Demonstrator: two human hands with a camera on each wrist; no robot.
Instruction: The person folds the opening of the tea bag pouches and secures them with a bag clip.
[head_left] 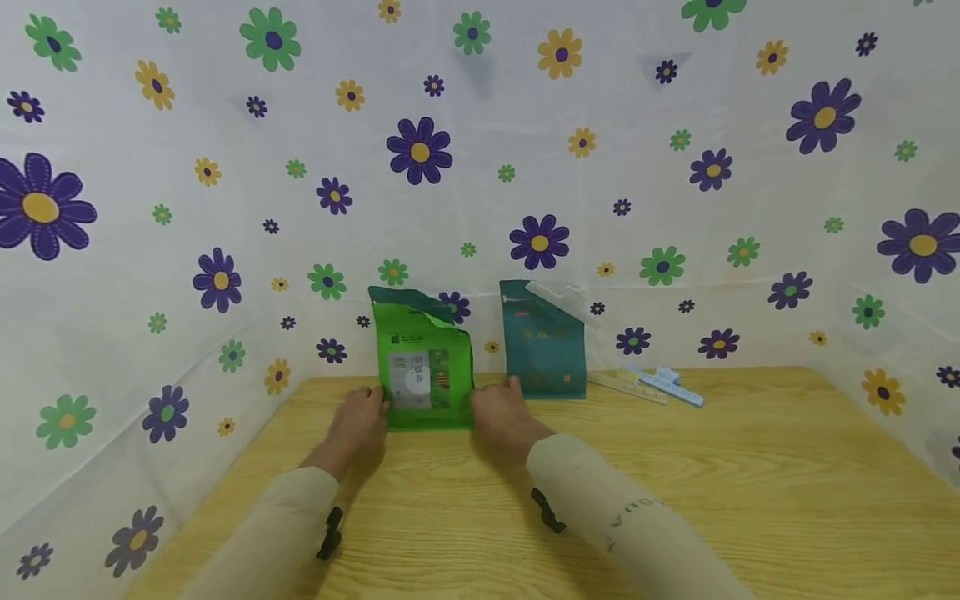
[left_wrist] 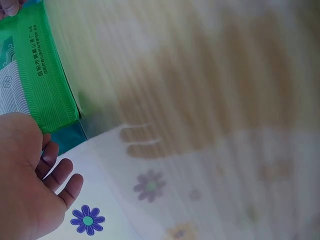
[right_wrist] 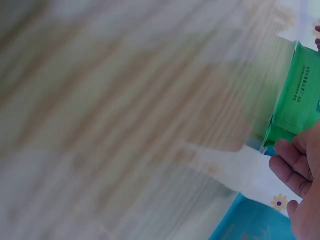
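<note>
A bright green tea pouch (head_left: 427,367) with a darker, slanted top stands upright on the wooden table, left of centre. My left hand (head_left: 363,417) grips its left edge low down. At the opposite lower edge, my right hand (head_left: 506,417) pinches the pouch's side. In the left wrist view, the left hand (left_wrist: 30,175) overlaps a green corner, its outer fingers loosely bent. The right wrist view catches the right hand (right_wrist: 302,165) at another corner, partly cut off by the frame. Just right of the green pouch stands a teal pouch (head_left: 546,354), with a white strip-like piece (head_left: 558,298) across its top.
Right of the teal pouch lie a blue ruler (head_left: 671,387) and a pale yellow ruler (head_left: 633,386), overlapping some small pieces. Flower-printed white cloth (head_left: 480,217) walls in the back and both sides of the wooden table (head_left: 712,500).
</note>
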